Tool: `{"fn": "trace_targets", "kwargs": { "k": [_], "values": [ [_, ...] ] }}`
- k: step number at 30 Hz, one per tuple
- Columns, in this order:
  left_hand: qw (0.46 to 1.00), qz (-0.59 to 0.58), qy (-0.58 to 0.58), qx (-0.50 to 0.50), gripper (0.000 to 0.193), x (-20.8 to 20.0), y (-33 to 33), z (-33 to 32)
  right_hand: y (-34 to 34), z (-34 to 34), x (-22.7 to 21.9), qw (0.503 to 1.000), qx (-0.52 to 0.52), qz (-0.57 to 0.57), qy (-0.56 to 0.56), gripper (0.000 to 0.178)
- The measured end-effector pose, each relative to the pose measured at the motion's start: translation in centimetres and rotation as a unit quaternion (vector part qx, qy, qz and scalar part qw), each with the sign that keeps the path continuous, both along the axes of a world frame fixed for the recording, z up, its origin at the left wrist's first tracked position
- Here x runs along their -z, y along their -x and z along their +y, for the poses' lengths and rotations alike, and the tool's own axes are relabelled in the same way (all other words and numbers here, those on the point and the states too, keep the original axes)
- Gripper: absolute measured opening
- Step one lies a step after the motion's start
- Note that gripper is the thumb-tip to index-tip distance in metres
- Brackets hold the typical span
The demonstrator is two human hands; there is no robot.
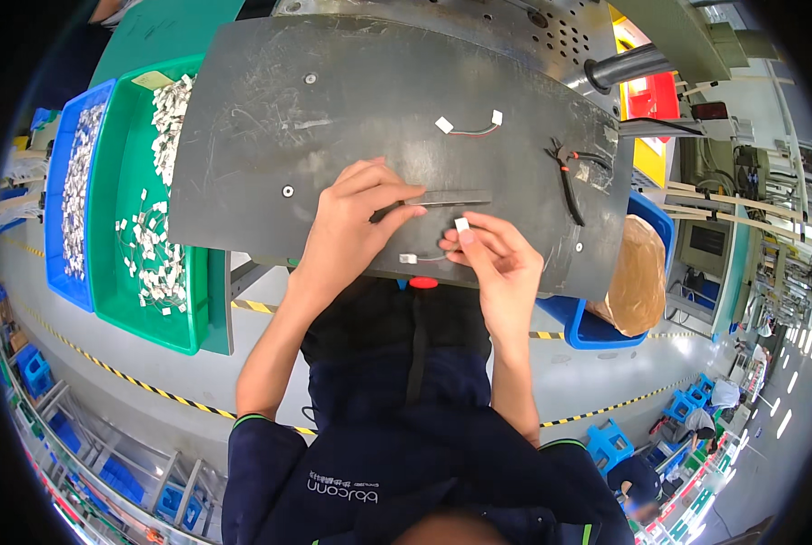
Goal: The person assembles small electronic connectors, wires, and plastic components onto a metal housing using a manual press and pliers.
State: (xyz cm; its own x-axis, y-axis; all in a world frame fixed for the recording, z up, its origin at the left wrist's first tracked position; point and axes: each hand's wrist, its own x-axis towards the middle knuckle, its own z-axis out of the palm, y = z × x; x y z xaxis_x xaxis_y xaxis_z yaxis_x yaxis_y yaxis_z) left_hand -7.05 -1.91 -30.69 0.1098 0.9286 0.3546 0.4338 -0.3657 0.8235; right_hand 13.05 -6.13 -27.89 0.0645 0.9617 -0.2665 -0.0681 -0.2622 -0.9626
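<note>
Between the thumb and forefinger of my left hand (pixel 356 213) is a slim grey metal tool, probably tweezers (pixel 456 197), pointing right, low over the dark worktop (pixel 252 118). My right hand (pixel 497 259) pinches a short cable with white plug connectors. One connector (pixel 461 224) sticks up at the fingertips; the other connector (pixel 408 259) hangs out to the left near the worktop's front edge. Farther back lies another short cable (pixel 471 133) with a white connector at each end. Cutting pliers (pixel 566 186) with black and red handles rest to the right, their handles spread.
Left of the worktop stand a green bin (pixel 133 318) holding white-connector cables and a blue bin (pixel 54 236) full of small white parts. At the right, a blue bin (pixel 565 313) holds brown paper (pixel 638 277). A metal post (pixel 638 66) juts in at the back right.
</note>
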Motion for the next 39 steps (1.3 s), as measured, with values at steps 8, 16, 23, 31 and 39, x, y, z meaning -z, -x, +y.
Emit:
{"fn": "trace_targets", "kwargs": {
  "k": [8,16,23,31,39],
  "values": [
    [1.0,-0.003,0.007,0.012,0.022,0.0,0.1,-0.3,2.2,1.6,0.3,0.999,0.002,0.038,0.028,0.016],
    [0.999,-0.028,0.018,0.018,0.02,0.2,0.2,-0.3,2.1,1.7,-0.1,0.998,0.0,0.052,0.027,0.02],
    [0.997,-0.055,0.056,0.023,0.019,0.0,0.4,-0.2,2.0,2.4,-0.4,0.998,-0.009,0.039,0.054,0.026],
    [0.997,-0.048,0.057,0.002,0.019,-0.3,0.7,-0.2,2.2,4.3,-2.8,0.953,-0.071,-0.285,0.068,0.021],
    [0.998,-0.043,0.033,0.012,0.018,0.1,0.3,-0.4,0.3,11.8,0.4,0.815,-0.172,-0.484,-0.266,0.02]
  ]
}}
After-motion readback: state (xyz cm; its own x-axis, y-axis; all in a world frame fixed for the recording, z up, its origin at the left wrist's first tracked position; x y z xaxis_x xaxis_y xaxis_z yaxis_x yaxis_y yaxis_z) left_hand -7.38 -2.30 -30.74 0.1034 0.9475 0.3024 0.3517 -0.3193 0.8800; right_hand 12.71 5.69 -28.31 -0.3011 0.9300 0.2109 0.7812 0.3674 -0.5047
